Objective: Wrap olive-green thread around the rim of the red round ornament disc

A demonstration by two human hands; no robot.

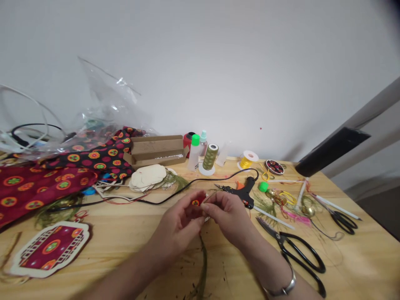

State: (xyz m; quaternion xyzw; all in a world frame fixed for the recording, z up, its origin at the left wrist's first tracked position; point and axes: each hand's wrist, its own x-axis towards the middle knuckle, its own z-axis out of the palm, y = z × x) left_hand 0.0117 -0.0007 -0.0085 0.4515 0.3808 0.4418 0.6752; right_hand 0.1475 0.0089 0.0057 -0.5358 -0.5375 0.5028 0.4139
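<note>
My left hand point(183, 216) is closed around a small piece with an orange and green flower pattern point(195, 203), mostly hidden by the fingers. Beside it, my right hand point(223, 210) pinches a thin pale cord or edge at the piece, the fingertips of both hands meeting. An olive green tassel point(203, 262) hangs down below the hands toward the table. Just behind my right hand lies a black glue gun point(242, 192) with a white glue stick in its rear. Black-handled scissors point(290, 241) lie open to the right of my right wrist.
On the wooden table point(125, 250) are a patterned framed ornament point(51, 248), red and black fabric point(37, 187), cream cut-outs point(148, 177), a cardboard box point(156, 152), an olive thread spool point(210, 157), bottles, yellow thread point(246, 161) and smaller scissors point(343, 221). A black cable point(175, 193) crosses behind my hands.
</note>
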